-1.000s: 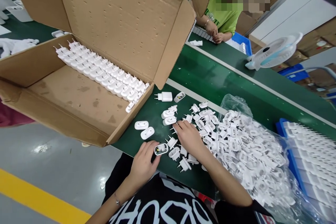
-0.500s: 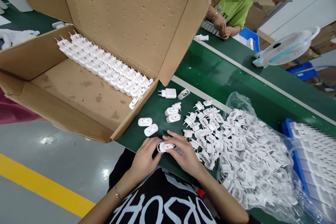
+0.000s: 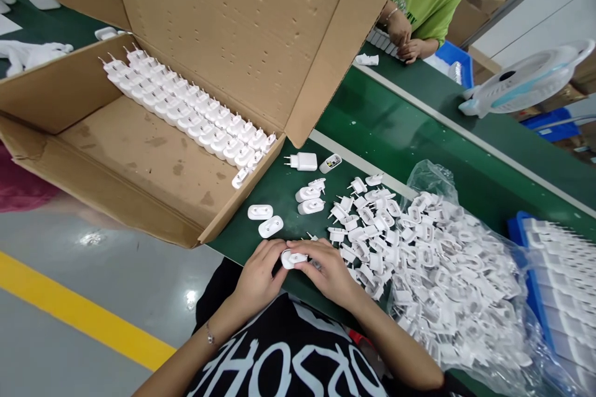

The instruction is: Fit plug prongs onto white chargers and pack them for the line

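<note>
1. Charger shell (image 3: 293, 258): a small white piece, held low over the near edge of the green bench (image 3: 386, 136), just in front of the person's chest.
2. The left hand (image 3: 257, 276) has a closed grip on the near end of the charger shell, fingers curled round it.
3. The right hand (image 3: 328, 270) pinches the other end with thumb and fingertips, so both hands meet on the one piece.
4. Just beyond the hands lie two oval caps (image 3: 265, 220), flat on the bench and side by side.
5. To the right, a scatter of loose plug parts (image 3: 367, 229) spills from a clear plastic bag (image 3: 465, 285) heaped with more.
6. Farther out, one finished charger (image 3: 302, 161) lies near the corner of an open cardboard box (image 3: 139, 161).
7. Inside the box, a row of chargers (image 3: 186, 108) stands along the back wall.
8. Across the bench, a co-worker's hands (image 3: 410, 49) rest near a blue bin; a white fan (image 3: 526, 77) lies to the right.
</note>
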{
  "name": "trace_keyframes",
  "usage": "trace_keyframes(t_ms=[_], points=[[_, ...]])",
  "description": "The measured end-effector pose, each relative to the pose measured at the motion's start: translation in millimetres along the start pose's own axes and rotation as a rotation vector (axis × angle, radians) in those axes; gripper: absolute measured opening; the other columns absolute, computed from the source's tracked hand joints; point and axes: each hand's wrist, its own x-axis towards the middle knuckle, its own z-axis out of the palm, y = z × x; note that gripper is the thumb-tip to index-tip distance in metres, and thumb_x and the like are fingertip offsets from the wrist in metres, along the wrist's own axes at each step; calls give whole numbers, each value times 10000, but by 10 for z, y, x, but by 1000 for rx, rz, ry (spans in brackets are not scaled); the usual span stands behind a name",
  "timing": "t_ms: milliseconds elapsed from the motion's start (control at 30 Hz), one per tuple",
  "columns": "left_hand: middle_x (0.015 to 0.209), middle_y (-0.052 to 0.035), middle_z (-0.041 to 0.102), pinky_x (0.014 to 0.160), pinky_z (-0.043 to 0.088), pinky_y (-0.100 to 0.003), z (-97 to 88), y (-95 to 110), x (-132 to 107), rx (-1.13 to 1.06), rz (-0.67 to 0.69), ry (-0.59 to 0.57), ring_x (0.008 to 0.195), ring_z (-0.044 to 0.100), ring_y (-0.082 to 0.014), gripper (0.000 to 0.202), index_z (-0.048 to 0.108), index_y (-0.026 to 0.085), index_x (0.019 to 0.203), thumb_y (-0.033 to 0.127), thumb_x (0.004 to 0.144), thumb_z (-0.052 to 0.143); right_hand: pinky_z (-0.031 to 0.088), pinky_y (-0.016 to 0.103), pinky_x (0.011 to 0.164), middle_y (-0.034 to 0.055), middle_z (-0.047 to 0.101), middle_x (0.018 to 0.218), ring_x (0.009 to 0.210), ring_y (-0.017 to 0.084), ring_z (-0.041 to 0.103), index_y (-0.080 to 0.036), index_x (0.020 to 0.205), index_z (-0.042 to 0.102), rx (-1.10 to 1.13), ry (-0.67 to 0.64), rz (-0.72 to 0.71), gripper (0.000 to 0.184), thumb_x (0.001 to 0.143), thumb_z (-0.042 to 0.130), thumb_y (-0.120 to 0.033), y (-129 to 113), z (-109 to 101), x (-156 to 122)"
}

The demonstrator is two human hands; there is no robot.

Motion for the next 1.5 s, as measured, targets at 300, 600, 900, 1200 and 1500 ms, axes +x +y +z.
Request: trace_keyframes(t_ms=[300,600,900,1200,1500], points=[[1079,-79,607,820,509,-349,-28,14,-14,-64,26,13,940,575,-196,294,503,192,1173,213,882,536,474,394,857,46,668,1160,1055,223,609,-260,1114,635,-195,-90,-69,205,928,552,-243,-89,-143,72],[1068,-94,612,855,525,-333,26,46,-46,-179,89,136,1013,596,-192,247,530,184,1098,91,871,499,493,392,844,49,680,1123,990,225,633,-260,1143,625,-252,-50,-64,224,950,513,-270,21,2,-3],[1035,-94,553,716,545,-299,-19,-124,-57,191,-13,405,881,598,-178,223,530,176,1080,196,862,574,527,350,796,94,544,1164,948,211,597,-237,1184,503,-186,173,49,308,881,479,-188,-33,-239,67],[731,-14,512,581,479,-272,-20,-98,-123,127,317,426,648,527,-132,153,503,197,813,47,796,525,502,372,807,88,534,1199,915,203,574,-228,1240,412,-162,185,54,417,835,503,-184,267,-518,436],[649,-11,570,542,460,-252,66,-116,-83,20,354,199,575,549,-135,172,544,176,949,71,821,498,447,405,909,118,618,1159,1047,266,574,-158,1145,589,-489,72,6,356,798,551,-86,690,-1420,1351]])
